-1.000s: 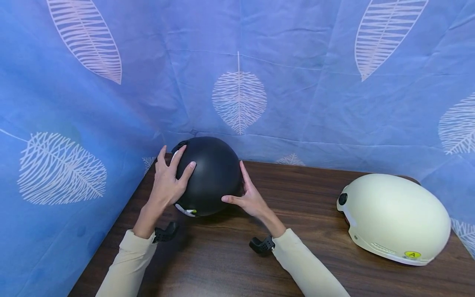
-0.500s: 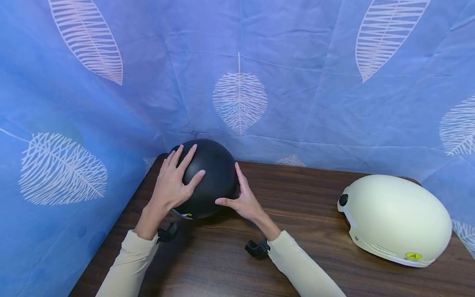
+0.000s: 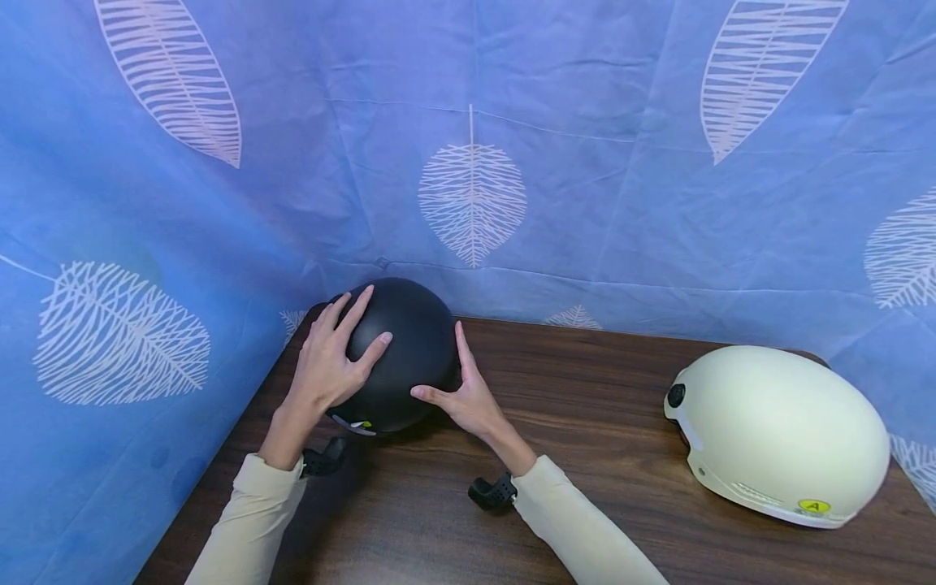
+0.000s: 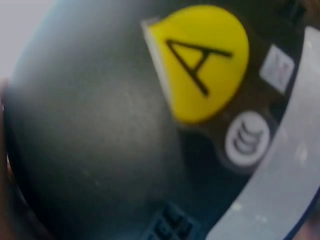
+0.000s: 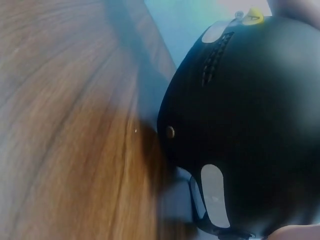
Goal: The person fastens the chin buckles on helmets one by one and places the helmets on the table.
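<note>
A matte black helmet [image 3: 409, 349] stands at the back left of the table. My left hand [image 3: 325, 361] lies over its left side, thumb and fingers spread along the shell. Against the right side rests my right hand [image 3: 468, 398], its thumb in front and its index finger pointing up; the other fingers are hidden. Seen close in the left wrist view, the shell bears a round yellow sticker [image 4: 210, 65] with a letter A and a pale strip [image 4: 277, 155] along the rim. In the right wrist view, a white patch [image 5: 215, 195] shows near the helmet's lower edge.
A cream helmet [image 3: 782, 431] sits on the right of the dark wooden table [image 3: 431, 512]. Blue cloth [image 3: 585, 203] with white leaf prints hangs behind and along the left side, close to the black helmet. Each wrist wears a black camera band [image 3: 493, 493].
Both hands and the black helmet have shifted left, the right hand most. The helmet has turned slightly, and a pale patch by the left fingers no longer shows. The cream helmet stays put.
</note>
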`<state>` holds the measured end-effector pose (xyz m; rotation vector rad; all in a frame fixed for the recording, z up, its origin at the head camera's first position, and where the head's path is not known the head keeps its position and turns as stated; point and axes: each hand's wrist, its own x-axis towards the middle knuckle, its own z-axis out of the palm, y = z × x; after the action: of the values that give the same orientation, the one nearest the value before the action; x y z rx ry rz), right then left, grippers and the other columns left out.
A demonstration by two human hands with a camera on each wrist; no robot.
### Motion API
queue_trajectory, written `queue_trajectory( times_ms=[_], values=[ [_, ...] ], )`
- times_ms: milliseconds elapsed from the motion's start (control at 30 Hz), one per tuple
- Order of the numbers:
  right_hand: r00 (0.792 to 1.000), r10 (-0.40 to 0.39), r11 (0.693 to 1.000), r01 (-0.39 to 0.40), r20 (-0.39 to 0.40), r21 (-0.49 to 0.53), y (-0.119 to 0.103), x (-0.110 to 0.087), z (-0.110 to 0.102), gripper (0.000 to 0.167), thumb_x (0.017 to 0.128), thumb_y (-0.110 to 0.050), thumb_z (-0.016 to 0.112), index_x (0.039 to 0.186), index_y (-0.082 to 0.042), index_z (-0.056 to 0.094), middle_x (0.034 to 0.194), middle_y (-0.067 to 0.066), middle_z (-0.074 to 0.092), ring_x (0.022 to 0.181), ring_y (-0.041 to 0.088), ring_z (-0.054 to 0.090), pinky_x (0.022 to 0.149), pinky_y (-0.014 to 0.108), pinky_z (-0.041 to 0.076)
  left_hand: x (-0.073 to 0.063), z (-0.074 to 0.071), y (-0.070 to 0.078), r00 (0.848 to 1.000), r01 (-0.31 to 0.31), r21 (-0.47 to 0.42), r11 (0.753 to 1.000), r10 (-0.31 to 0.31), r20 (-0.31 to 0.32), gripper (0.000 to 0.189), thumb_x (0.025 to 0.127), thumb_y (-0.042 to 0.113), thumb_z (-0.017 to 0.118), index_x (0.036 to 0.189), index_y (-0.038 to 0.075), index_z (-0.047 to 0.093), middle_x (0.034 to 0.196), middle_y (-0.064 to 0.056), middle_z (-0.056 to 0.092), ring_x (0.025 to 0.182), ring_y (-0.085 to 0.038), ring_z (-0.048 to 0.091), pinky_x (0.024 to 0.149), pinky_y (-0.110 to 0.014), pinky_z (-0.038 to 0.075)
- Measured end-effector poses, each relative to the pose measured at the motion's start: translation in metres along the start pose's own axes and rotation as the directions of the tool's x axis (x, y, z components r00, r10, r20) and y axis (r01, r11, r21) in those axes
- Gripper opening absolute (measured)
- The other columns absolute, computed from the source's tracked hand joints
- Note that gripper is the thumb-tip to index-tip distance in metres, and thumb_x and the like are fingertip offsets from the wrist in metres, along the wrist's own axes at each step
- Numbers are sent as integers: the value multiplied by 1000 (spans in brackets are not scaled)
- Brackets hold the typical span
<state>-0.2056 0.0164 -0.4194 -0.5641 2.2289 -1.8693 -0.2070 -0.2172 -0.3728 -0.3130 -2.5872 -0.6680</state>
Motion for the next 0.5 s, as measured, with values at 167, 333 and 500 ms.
queue_trajectory(
  times_ms=[167,333,500],
  values=[
    [1000,-11,1000,11,-22,-16,23,12,5,115,81,-52,77,158,-36,-7,166,-8,-4,154,24,4,119,59,10,-1,0,-5,1000,24,-4,1000,-24,4,71,95,51,57,157,36,26,156,-20,33,141,-45,33,101,-74,30],
    [999,-13,999,11,-40,-41,31,19,11,113,79,-61,74,155,-45,-7,164,-16,-3,153,20,6,118,59,13,-1,-1,-11,998,63,-23,998,-62,26,70,96,51,55,158,36,25,157,-19,32,142,-45,31,102,-74,28],
    [999,-26,997,23,-40,-68,29,22,15,114,76,-68,72,156,-45,-6,165,-15,-4,153,19,4,118,59,13,-2,-1,-17,993,110,-51,993,-108,42,69,97,51,53,158,36,23,157,-20,31,142,-46,31,104,-74,25]
  ],
)
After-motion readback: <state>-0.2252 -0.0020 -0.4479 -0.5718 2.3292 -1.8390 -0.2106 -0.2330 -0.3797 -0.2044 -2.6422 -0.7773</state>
